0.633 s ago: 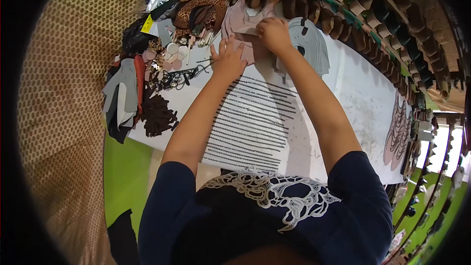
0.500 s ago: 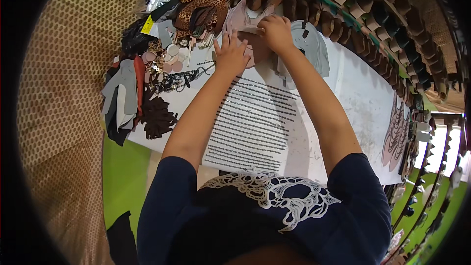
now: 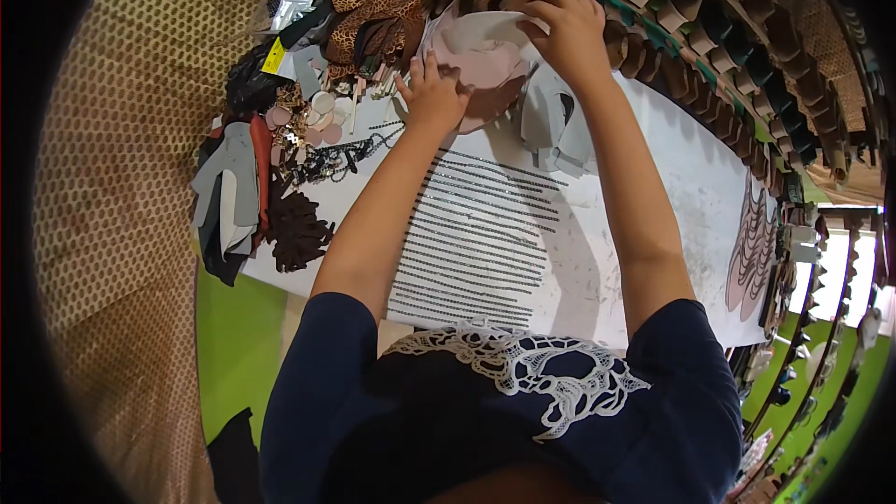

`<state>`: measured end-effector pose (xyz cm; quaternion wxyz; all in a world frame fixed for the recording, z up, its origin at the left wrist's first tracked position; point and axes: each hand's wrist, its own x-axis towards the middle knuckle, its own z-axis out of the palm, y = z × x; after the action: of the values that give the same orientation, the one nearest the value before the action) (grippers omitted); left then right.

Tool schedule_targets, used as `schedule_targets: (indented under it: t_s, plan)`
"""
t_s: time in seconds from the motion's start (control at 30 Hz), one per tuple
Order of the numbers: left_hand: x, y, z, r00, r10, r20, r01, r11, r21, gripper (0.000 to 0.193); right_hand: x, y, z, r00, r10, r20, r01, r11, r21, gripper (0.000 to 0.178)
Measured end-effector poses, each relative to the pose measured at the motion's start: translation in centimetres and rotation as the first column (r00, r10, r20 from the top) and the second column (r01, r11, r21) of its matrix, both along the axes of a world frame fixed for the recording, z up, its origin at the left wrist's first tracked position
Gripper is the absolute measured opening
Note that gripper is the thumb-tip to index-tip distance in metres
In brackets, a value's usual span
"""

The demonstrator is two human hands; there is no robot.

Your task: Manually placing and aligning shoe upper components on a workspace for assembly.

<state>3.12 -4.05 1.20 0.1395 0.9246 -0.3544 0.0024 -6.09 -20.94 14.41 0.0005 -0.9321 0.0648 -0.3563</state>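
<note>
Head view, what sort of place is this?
Probably a shoemaking workshop: rows of brown shoe-like forms line the far edge of the white table, which also bears pink cut pieces and thin dark beaded strips.

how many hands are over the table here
2: the left hand is at the left edge of the pink cut pieces; the right hand is at their raised right edge. No others show.

Thin pale pink pieces (image 3: 492,110) lie overlapped just left of the grey pieces (image 3: 541,119); among them, one curved piece (image 3: 481,56) bows upward, its pale edge pinched at the right hand (image 3: 566,30).
</note>
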Motion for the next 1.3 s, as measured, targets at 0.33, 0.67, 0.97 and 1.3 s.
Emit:
schedule_targets:
  t_s: [0.33,0.67,0.97,1.3]
  plan:
    - [-6.4,3.7,2.2,0.954,-0.300,0.008,0.269,0.844,-0.464,0.043,-14.1,0.3,3.0,0.968,0.188,-0.164,-0.154,0.967,0.202,0.021]
    - [-22.0,5.4,1.6,0.896,-0.417,0.156,0.445,0.841,-0.308,0.037,-30.5,-2.6,-3.5,0.951,0.167,-0.259,-0.040,0.901,0.431,0.019]
    - [-34.5,7.2,-1.7,0.653,-0.755,0.053,0.749,0.634,-0.193,0.029,-43.6,-0.7,-14.2,0.885,-0.132,-0.447,0.364,0.794,0.487,0.017]
    - [-30.4,-0.7,-4.0,0.977,-0.199,0.072,0.204,0.977,-0.061,0.027,-44.6,2.9,-16.9,0.888,-0.250,-0.386,0.427,0.762,0.487,0.020]
